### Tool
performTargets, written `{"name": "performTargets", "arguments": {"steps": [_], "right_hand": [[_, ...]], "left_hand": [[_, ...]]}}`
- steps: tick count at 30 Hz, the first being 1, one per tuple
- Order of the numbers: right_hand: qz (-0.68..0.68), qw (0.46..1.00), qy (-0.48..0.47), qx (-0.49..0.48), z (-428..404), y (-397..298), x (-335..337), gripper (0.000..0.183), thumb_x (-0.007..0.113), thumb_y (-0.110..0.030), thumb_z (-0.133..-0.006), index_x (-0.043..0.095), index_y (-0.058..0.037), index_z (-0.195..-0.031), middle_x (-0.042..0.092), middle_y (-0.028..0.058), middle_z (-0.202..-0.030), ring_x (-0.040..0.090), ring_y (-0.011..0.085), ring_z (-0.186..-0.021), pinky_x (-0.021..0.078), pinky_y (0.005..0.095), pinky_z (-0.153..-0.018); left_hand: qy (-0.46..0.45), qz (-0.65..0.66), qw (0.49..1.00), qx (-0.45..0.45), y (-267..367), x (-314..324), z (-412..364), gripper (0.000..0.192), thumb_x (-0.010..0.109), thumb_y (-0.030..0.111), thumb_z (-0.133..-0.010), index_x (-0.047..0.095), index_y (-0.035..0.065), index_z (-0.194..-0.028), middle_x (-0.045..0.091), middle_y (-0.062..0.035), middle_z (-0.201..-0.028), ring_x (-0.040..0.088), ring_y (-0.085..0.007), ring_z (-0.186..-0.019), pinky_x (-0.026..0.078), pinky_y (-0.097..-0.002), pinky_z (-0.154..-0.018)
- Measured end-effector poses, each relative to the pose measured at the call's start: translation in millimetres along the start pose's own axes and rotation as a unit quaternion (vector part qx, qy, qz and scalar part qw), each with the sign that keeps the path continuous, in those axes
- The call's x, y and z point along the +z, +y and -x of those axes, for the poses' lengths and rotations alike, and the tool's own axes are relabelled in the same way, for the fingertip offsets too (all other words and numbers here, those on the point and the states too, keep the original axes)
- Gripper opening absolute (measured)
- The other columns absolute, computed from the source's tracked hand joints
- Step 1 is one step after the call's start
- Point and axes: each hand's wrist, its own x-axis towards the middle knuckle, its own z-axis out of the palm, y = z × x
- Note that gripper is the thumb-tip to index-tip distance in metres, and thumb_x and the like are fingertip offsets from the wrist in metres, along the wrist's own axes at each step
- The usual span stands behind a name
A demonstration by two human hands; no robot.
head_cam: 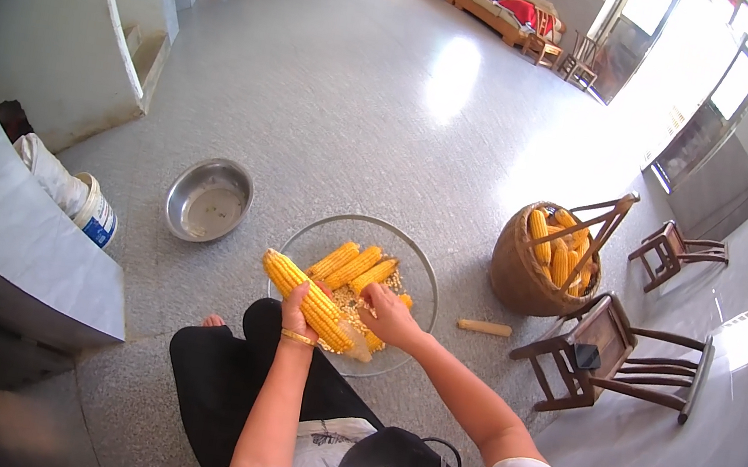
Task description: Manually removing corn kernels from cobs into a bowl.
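Note:
An ear of yellow corn (308, 300) lies tilted in my left hand (299, 311), its lower end partly bare and whitish. Just right of it, my right hand (387, 315) hovers over or touches the loose corn kernels (347, 300); its fingers are curled, and whether they hold anything is hidden. Beneath both hands is a round shallow tray with a grey rim (438, 295), bearing kernels and several whole ears of corn (355, 267). A bare corncob (484, 327) rests on the floor to the right of the tray.
A metal basin (209, 200) stands on the floor at left, near a white bucket (96, 219). To the right are a woven basket (517, 278) full of corn ears and two wooden chairs (604, 332). A dark small object (587, 356) sits on the nearer chair.

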Motion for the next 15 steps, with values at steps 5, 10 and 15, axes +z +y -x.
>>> {"name": "performTargets", "arguments": {"steps": [5,10,15], "right_hand": [[-0.039,0.970,-0.133,0.201,0,-22,13,0.041,0.046,-0.036,-0.081,0.047,-0.0002,-0.100,0.056,0.0207,-0.080,0.053,0.0368,-0.080,0.0415,0.0398,-0.072],[-0.170,0.935,-0.206,0.234,6,-9,32,0.060,0.040,-0.051,-0.081,0.049,0.0047,-0.100,0.056,0.0208,-0.089,0.055,0.0280,-0.085,0.0412,0.0345,-0.074],[-0.363,0.868,-0.204,0.272,8,-26,22,0.054,0.041,-0.042,-0.084,0.038,0.0016,-0.117,0.048,0.0123,-0.107,0.045,0.0184,-0.099,0.0359,0.0283,-0.083]], "left_hand": [[0.015,-0.006,0.999,0.034,-7,-15,-5,0.024,0.061,0.019,-0.069,0.050,0.0021,-0.083,0.054,-0.0086,-0.073,0.056,-0.0213,-0.066,0.049,-0.0327,-0.063],[0.011,-0.009,0.999,0.033,-7,-7,-3,0.025,0.062,0.018,-0.068,0.050,0.0022,-0.083,0.054,-0.0086,-0.072,0.056,-0.0211,-0.066,0.049,-0.0324,-0.063],[0.015,-0.003,0.999,0.036,-4,-6,-1,0.025,0.061,0.018,-0.068,0.049,0.0017,-0.083,0.054,-0.0093,-0.072,0.056,-0.0210,-0.065,0.049,-0.0319,-0.062]]}}
